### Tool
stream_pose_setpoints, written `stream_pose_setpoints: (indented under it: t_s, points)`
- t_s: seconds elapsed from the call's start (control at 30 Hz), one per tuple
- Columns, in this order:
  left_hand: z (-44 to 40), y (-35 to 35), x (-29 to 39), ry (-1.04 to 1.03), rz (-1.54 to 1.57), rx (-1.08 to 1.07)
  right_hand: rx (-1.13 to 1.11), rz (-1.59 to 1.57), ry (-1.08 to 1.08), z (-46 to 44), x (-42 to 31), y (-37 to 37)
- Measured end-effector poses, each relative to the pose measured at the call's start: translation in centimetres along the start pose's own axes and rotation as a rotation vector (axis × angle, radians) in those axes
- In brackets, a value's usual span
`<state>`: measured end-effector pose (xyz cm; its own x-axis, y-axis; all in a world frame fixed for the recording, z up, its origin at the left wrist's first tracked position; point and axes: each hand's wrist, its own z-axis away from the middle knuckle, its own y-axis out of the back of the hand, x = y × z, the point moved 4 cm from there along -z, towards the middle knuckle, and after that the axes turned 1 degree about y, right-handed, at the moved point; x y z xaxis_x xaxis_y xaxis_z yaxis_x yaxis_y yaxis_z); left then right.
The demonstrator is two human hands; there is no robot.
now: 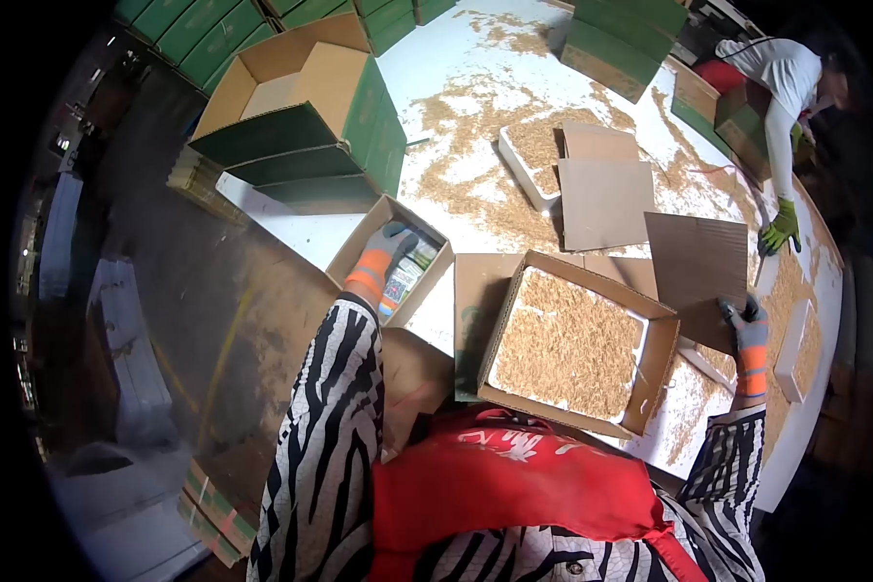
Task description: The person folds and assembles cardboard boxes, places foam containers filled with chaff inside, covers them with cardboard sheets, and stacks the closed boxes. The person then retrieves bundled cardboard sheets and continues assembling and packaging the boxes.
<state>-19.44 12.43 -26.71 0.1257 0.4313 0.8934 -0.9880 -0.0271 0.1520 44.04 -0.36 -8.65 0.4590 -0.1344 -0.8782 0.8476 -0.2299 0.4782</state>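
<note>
My left hand [386, 248], in a grey and orange glove, reaches into a small cardboard box [344, 254] at the left table edge. Its fingers are bent down over printed packets [404, 278]; what they grip is hidden. On the right, my right hand [744, 330] pinches the lower right corner of a flat brown cardboard sheet [700, 276], held up at a tilt. Between my hands stands an open carton [657, 373] with a white tray [640, 339] inside, filled with mealworm-like tan bits [567, 354].
Open green cartons [373, 121] stand at the back left. Another filled tray [526, 165] and a cardboard sheet [606, 204] lie ahead. Tan bits are scattered over the white table [436, 87]. At right, a co-worker's green-gloved hand [780, 228] rests near the table edge.
</note>
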Motion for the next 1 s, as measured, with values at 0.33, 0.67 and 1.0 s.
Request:
stream_pose_setpoints:
  t_s: [0.33,0.67,1.0]
  points:
    - [3.6,-0.2,2.2,-0.29,-1.005,0.548,0.123,-0.01,0.006,6.2,-4.0,-0.1]
    - [4.6,-0.4,3.7,-0.104,-0.992,0.407,0.158,-0.03,-0.003,8.3,-1.9,-0.1]
    - [11.2,4.4,6.4,-0.258,-0.738,0.501,0.191,-0.012,0.067,9.3,-0.6,1.2]
